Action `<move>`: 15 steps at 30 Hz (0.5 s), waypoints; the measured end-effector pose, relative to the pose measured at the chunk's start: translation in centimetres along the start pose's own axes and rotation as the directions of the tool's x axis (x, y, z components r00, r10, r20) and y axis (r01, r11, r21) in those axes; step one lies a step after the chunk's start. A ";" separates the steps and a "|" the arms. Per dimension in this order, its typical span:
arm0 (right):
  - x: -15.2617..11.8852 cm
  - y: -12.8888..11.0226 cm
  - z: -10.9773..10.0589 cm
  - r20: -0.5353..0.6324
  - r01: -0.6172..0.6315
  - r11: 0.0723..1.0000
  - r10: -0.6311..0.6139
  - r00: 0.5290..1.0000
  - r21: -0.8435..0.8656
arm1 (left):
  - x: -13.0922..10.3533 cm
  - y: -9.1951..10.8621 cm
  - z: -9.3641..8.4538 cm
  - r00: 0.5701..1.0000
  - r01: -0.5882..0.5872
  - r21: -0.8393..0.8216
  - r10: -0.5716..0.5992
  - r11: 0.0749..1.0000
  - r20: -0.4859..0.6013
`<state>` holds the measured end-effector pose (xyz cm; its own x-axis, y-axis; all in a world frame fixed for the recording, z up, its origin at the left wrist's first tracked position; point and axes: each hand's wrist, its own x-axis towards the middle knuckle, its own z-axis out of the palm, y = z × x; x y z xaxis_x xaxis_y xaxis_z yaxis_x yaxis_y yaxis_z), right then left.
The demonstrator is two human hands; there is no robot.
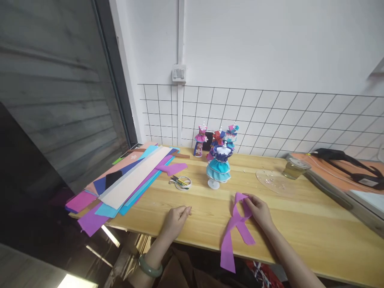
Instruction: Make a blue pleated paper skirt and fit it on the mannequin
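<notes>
A looped strip of purple crepe paper [228, 244] is pinched at its top right in my right hand [259, 210]. Its two tails cross; one hangs past the table's front edge. My left hand [175, 222] rests near the front edge, fingers curled and pressed together; whatever they may hold is too small to name. Beyond both hands stands a small white dress form [223, 150] in a dark purple ruffled top and a tiered turquoise skirt. To its left lie scissors with yellow on them [180, 182], beside a white ring-shaped coil.
Stacked coloured paper strips [135, 176] cover the table's left side. Several other dressed forms [201, 138] stand behind, by the wire grid. Toward the right are a clear sheet with small bits [271, 181], a clear tub [296, 168] and a black strap-like object [342, 160].
</notes>
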<state>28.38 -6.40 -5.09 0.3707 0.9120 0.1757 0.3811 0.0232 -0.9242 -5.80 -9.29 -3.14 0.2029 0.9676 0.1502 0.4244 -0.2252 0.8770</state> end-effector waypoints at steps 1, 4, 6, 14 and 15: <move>0.0 0.0 0.0 -0.002 0.000 1.000 0.000 1.000 0.003 | 0.0 0.0 0.0 1.000 0.003 -0.001 -0.003 1.000 0.000; 0.0 0.0 -0.1 -0.004 -0.004 1.000 0.004 1.000 0.019 | -0.1 0.2 0.0 1.000 0.007 -0.004 -0.007 1.000 0.000; 0.1 -0.1 -0.3 -0.030 -0.021 0.999 0.022 0.999 0.036 | -0.1 0.3 -0.1 1.000 0.009 -0.013 -0.009 1.000 0.005; 3.6 -0.9 -2.1 -0.159 -0.102 0.994 0.096 0.983 -0.028 | -0.3 0.8 -0.5 0.997 0.055 -0.007 -0.054 0.998 0.046; 4.5 -1.3 -2.5 -0.125 -0.097 0.993 0.089 0.988 -0.060 | -0.3 0.9 -0.6 0.997 0.059 -0.012 -0.059 0.998 0.047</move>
<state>31.66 -3.34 -2.29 0.5062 0.8520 0.1336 0.3935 -0.0904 -0.9149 -5.97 -9.73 -2.15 0.2191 0.9727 0.0769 0.4253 -0.1662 0.8897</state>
